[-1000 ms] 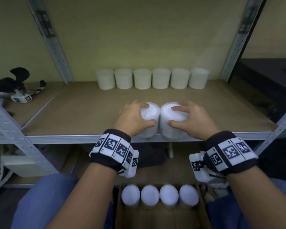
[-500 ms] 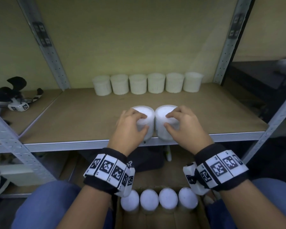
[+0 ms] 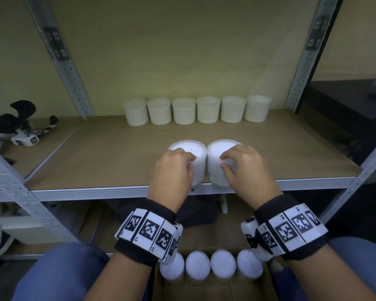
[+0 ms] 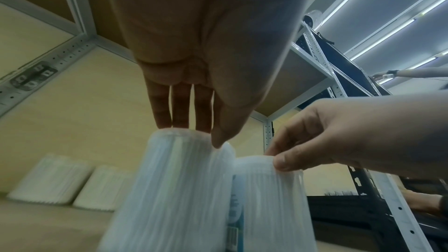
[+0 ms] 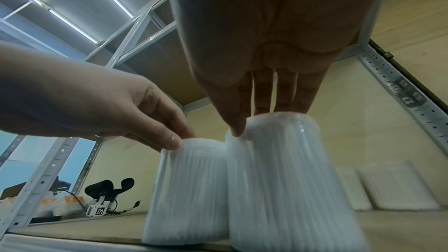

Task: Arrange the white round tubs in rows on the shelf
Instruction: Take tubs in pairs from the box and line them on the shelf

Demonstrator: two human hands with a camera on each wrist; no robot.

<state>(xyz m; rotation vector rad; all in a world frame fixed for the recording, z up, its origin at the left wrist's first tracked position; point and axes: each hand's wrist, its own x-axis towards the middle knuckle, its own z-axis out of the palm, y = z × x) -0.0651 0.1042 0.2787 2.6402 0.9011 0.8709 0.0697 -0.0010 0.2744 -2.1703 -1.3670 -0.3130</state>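
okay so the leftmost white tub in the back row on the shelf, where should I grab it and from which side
Take the leftmost white round plastic tub in the back row by its rim, from above, thumb on the front and fingers over the back. It stands upright against the next tub on its right, so that side gives no finger room; its top, front and left are clear.
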